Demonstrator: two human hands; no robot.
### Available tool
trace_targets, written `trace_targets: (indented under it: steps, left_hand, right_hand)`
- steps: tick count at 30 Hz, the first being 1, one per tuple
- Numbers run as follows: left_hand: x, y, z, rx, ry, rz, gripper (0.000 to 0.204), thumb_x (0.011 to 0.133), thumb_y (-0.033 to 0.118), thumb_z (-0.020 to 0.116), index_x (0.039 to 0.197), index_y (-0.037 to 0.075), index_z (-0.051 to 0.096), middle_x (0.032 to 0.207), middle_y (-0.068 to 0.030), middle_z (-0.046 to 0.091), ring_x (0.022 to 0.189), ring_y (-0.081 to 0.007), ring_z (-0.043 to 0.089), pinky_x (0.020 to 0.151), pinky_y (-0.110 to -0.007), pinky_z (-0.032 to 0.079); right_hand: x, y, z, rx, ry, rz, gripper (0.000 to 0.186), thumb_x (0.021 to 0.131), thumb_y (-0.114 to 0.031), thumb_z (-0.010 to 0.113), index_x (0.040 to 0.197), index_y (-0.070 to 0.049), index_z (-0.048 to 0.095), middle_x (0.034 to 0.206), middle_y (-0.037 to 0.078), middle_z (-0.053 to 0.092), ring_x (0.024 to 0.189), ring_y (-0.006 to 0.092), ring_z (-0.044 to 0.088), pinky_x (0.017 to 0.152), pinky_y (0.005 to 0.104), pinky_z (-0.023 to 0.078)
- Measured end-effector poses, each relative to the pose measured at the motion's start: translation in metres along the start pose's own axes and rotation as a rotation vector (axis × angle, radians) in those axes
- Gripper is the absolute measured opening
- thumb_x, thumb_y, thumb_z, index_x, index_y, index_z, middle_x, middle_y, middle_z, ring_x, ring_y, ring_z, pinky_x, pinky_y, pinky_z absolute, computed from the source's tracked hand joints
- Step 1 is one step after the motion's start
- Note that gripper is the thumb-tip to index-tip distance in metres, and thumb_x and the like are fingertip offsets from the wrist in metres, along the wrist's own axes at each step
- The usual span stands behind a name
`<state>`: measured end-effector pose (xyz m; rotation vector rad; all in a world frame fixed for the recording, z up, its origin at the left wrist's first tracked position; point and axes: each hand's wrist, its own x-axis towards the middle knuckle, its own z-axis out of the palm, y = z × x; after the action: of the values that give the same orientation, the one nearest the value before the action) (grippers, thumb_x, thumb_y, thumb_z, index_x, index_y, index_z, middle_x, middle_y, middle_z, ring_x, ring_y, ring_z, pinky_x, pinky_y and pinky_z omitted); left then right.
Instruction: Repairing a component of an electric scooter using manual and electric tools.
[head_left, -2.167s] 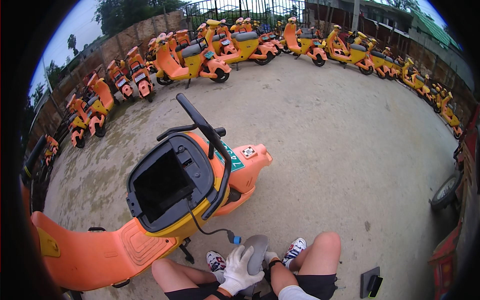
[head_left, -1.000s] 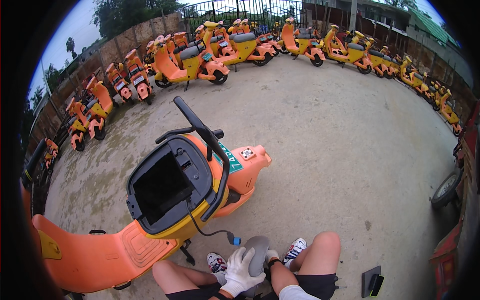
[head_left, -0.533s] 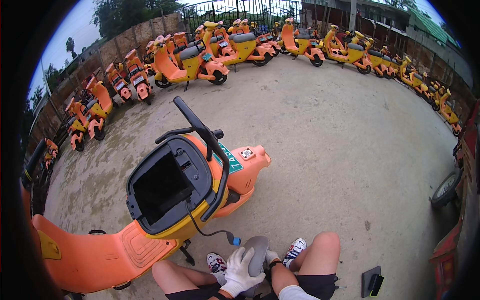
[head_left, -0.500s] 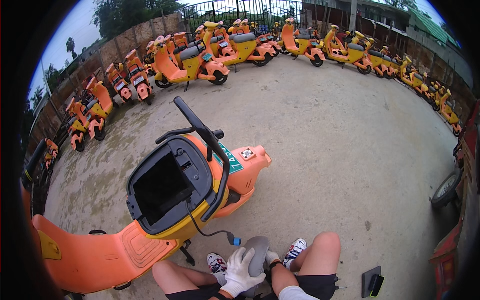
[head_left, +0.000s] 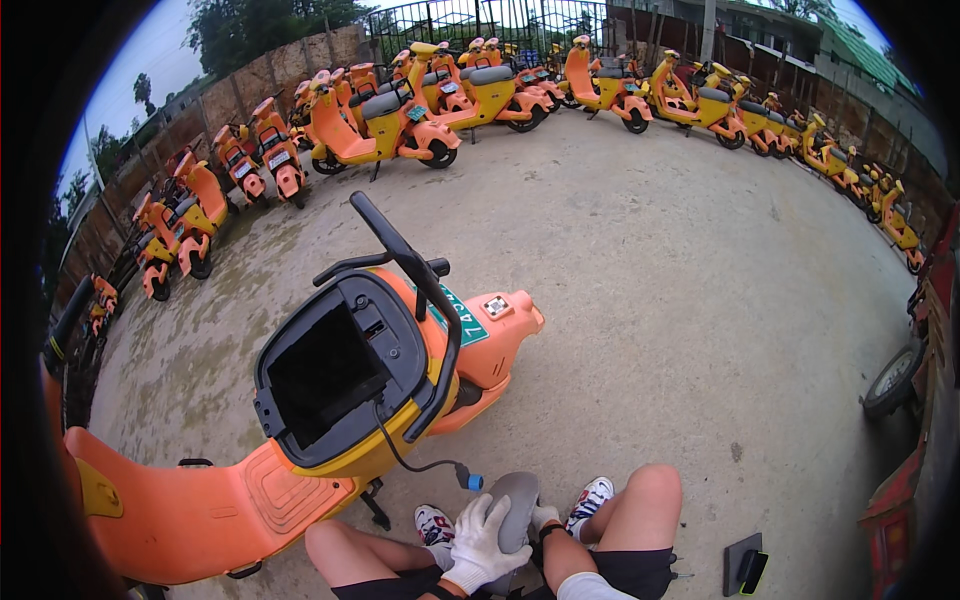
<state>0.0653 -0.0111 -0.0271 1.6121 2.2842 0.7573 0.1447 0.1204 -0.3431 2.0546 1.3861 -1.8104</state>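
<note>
A grey scooter seat (head_left: 519,505) stands on edge between my knees. My left hand (head_left: 481,545), in a white glove, presses its fingers against the seat's left face. From the right side my right hand (head_left: 543,516), also gloved, grips the seat's edge; most of its fingers are hidden behind it. Ahead and to the left stands an orange and yellow scooter (head_left: 480,350) with no seat on it, its dark battery compartment (head_left: 325,375) exposed. A black cable with a blue-tipped connector (head_left: 474,482) hangs from the compartment close to my left hand.
Rows of orange scooters (head_left: 380,130) line the far side before a wall and a fence. On the concrete ground (head_left: 640,300) at lower right lies a dark flat object (head_left: 742,565) with a phone-like device on it. A vehicle wheel (head_left: 893,380) is at the right edge.
</note>
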Motion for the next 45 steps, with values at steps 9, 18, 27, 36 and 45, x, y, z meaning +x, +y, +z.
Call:
trace_targets:
  steps: [9,18,27,36,45]
  left_hand:
    - [-0.001,0.001,-0.001,-0.002,0.011,0.001,0.093,0.061,0.049,0.080,0.141,0.016,0.044,0.136,-0.0236,0.042,0.129,-0.0448,0.039,0.105,-0.057,0.032]
    - [0.021,0.027,0.011,-0.072,-0.030,0.110,0.093,0.061,0.048,0.080,0.141,0.016,0.044,0.136,-0.0233,0.042,0.130,-0.0439,0.039,0.106,-0.056,0.032]
    - [0.000,0.002,-0.003,-0.003,-0.013,-0.018,0.093,0.062,0.049,0.079,0.142,0.016,0.044,0.137,-0.0230,0.041,0.131,-0.0432,0.037,0.108,-0.055,0.029]
    - [0.015,0.019,-0.009,0.073,-0.132,-0.083,0.098,0.064,0.051,0.078,0.146,0.014,0.039,0.142,-0.0238,0.036,0.136,-0.0431,0.032,0.110,-0.054,0.030]
    - [0.022,0.033,-0.020,0.093,-0.385,-0.217,0.105,0.067,0.053,0.076,0.153,0.020,0.026,0.154,-0.0228,0.024,0.143,-0.0440,0.021,0.111,-0.059,0.027]
  right_hand:
    - [-0.003,-0.003,0.000,-0.095,0.038,-0.118,0.035,0.081,-0.022,0.061,0.105,0.001,0.072,0.107,0.024,0.070,0.104,0.0377,0.067,0.083,0.0421,0.053]
    - [0.079,0.054,-0.048,-0.074,0.382,-0.023,0.050,0.085,-0.045,0.056,0.100,0.000,0.073,0.104,0.022,0.071,0.106,0.0387,0.066,0.081,0.0442,0.054]
    - [-0.017,-0.007,-0.008,-0.127,0.341,-0.004,0.048,0.082,-0.045,0.058,0.095,-0.001,0.074,0.101,0.022,0.071,0.103,0.0392,0.067,0.083,0.0451,0.054]
    - [-0.048,-0.045,-0.027,-0.159,0.378,-0.170,0.035,0.081,-0.034,0.060,0.092,-0.004,0.074,0.096,0.025,0.071,0.097,0.0420,0.068,0.080,0.0475,0.055]
    - [-0.036,-0.105,-0.069,-0.037,0.572,-0.334,0.032,0.080,-0.027,0.057,0.095,-0.002,0.071,0.086,0.023,0.071,0.087,0.0402,0.070,0.074,0.0471,0.055]
